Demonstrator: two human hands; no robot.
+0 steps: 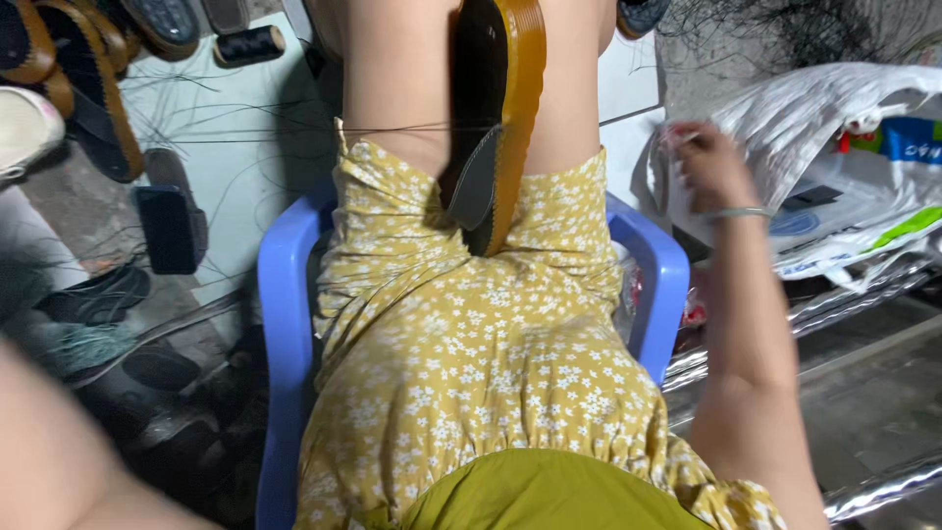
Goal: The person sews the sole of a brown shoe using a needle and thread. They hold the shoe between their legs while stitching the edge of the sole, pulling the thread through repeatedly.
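the right hand (pixel 708 167) reaches into a white plastic bag (pixel 834 128), fingers curled, whether on anything i cannot tell. a shoe (pixel 498 118) stands clamped between the knees, thread (pixel 412 129) across it. the left hand is out of view. best keep the knees tight.

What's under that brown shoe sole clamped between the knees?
The sole stands on edge, its lower tip pressed into the yellow floral dress, which lies over a blue chair. A dark thread crosses it. The seat beneath is covered by the dress.
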